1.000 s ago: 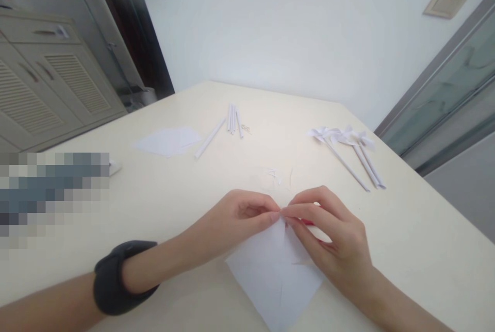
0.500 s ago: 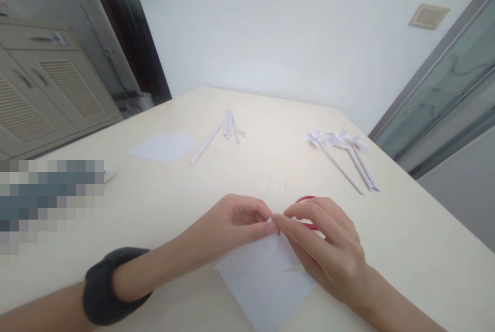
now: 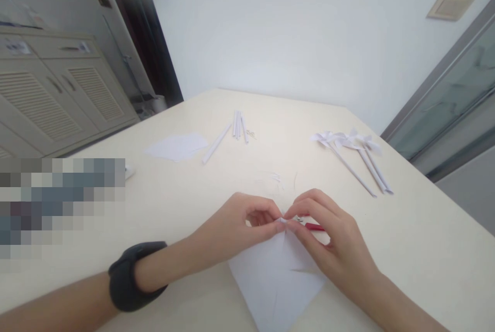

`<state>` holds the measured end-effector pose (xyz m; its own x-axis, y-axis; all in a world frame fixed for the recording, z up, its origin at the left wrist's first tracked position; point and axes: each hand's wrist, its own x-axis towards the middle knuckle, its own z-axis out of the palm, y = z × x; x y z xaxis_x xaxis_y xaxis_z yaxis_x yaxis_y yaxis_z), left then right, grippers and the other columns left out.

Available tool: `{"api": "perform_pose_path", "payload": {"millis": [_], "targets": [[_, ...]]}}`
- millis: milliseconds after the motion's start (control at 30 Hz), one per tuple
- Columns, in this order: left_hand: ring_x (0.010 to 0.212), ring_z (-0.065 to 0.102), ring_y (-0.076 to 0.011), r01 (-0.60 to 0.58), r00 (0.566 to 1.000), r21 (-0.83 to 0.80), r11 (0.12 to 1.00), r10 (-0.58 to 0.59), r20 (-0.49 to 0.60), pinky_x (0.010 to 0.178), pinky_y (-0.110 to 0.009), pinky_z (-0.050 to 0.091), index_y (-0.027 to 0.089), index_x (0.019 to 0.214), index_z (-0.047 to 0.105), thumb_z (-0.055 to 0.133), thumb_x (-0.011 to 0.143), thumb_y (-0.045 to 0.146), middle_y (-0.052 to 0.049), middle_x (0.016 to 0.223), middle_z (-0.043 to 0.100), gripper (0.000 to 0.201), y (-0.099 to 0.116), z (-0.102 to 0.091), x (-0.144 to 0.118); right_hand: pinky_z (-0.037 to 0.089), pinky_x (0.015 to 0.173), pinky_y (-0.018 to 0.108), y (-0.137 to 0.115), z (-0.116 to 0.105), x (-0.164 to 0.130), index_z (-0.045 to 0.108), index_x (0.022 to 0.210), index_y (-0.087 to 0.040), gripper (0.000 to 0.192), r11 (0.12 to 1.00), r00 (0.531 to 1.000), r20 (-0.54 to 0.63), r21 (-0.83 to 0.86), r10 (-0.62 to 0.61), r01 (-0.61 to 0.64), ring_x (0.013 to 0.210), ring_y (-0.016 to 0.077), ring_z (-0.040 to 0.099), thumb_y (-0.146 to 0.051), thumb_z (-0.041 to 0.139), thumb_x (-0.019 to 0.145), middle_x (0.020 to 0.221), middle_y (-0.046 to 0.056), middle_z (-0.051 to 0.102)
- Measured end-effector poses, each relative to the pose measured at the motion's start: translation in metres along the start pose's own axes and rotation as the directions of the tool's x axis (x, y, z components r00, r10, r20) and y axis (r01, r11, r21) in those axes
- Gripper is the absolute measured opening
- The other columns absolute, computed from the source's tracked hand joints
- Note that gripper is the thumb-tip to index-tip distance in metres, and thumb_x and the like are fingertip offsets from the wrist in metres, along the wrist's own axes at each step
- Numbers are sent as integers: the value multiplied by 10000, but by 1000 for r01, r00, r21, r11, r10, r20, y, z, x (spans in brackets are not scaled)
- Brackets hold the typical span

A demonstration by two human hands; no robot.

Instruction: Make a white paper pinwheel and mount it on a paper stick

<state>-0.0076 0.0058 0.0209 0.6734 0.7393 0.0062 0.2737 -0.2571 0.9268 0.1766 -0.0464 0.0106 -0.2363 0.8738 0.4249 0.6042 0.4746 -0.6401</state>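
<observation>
A square sheet of white paper [image 3: 276,280] lies near the table's front edge, one corner pointing away from me, with slits cut in from its corners. My left hand [image 3: 247,223] pinches that far corner between thumb and fingers. From the other side my right hand [image 3: 328,239] grips the same corner, its thumb and fingertips almost touching the left ones. Partly hidden behind the right hand is a red-handled tool [image 3: 315,227], probably scissors or pliers. Thin paper scraps [image 3: 275,176] lie just beyond my hands.
Paper pinwheels on rolled sticks [image 3: 348,141] lie at the right. Several rolled paper tubes [image 3: 237,125] and small wire-like bits [image 3: 251,134] are at the back, with a stack of paper sheets [image 3: 178,146] left of them. A wall [image 3: 290,28] borders the table's far side.
The view has shifted slightly left. My right fingers have moved from the side of the paper's far corner to a pinch on it. My left hand keeps its hold.
</observation>
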Motion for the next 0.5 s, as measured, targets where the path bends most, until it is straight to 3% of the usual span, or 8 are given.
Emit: {"api": "perform_pose_path", "payload": {"millis": [100,200,500], "targets": [[620,541,-115,-25,1000,91,996,24,4,597,-219,427,162,735,648,566,829,326,7,660,611,206,0,1,0,454,633,280,0,0,3,536,814,-214,54,990,988,101,59,119,-126,782,150,538,-208,539,867,845,12,555],[608,540,-113,-29,999,173,985,25,25,590,-220,424,165,728,642,542,843,326,10,653,613,221,-1,2,0,441,626,279,1,1,4,515,780,-213,84,981,974,160,78,163,-177,777,152,539,-184,554,848,818,2,553],[732,583,-135,-28,1000,179,984,26,13,665,-240,450,173,803,645,516,852,254,-5,785,654,160,-2,4,-2,431,597,286,3,2,1,507,759,-216,117,984,977,132,38,166,-172,731,152,530,-174,505,867,782,-5,555]]}}
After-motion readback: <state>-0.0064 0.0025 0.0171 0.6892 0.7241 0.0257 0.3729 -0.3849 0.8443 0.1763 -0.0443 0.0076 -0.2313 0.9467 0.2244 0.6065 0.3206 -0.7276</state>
